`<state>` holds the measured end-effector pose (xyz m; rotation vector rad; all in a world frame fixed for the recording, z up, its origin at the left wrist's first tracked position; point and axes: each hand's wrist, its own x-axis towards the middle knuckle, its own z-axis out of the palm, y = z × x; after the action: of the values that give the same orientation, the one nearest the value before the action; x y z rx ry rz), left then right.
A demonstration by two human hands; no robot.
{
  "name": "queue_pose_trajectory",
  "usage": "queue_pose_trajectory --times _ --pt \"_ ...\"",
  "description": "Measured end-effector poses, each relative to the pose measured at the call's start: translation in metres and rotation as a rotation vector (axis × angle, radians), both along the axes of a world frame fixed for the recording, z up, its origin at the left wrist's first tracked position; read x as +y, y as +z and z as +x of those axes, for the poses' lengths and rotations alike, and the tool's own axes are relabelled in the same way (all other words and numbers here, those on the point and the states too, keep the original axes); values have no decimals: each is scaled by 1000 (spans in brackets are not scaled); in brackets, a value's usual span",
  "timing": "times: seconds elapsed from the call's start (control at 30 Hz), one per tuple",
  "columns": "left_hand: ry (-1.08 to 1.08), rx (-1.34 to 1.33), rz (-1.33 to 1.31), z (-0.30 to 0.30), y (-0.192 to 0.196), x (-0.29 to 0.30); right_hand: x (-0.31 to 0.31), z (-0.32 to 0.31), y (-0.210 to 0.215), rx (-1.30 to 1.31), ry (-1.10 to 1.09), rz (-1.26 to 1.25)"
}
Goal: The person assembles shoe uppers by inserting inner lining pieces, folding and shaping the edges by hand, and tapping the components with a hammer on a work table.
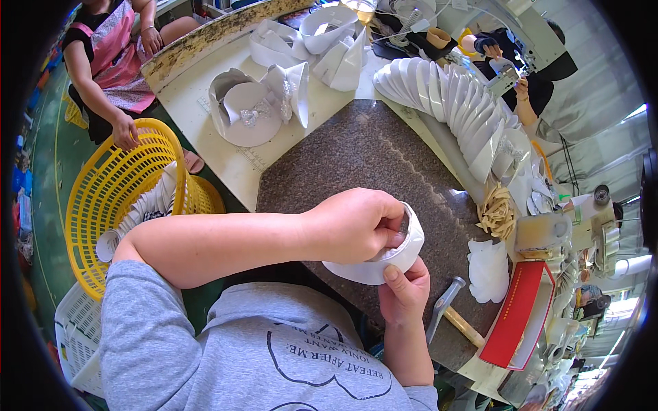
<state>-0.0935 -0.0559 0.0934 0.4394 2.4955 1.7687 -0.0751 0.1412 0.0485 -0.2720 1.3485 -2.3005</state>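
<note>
Both hands' fingers [392, 275] around white band [404, 252]

One yellow basket [103, 198], one hammer [449, 312], one red box [517, 315], two hands

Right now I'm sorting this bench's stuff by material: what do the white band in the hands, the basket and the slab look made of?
White band: thin, matte, looks like stiff fabric or paperboard; it curls without creasing.
Yellow basket: moulded plastic, by its glossy open lattice.
Slab: polished speckled stone, probably granite; it reflects light.
</note>
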Motion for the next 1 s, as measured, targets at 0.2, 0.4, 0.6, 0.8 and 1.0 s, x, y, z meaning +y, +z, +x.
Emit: queue_pose_trajectory --times 0.2,0.4,0.6,0.8,1.0 --pt "-19 20 -72 2 3 3 2 8 -16 -119 -19 -117" --pt "-120 101 -268 -3 11 8 9 9 -8 -137 32 -49" --pt "-149 75 -332 -14 17 18 8 4 1 -313 -49 -121" --pt "-107 351 -373 -18 14 27 24 4 -3 -93 15 -74" --pt "241 671 31 -12 0 42 12 -1 -2 -20 -209 -166"
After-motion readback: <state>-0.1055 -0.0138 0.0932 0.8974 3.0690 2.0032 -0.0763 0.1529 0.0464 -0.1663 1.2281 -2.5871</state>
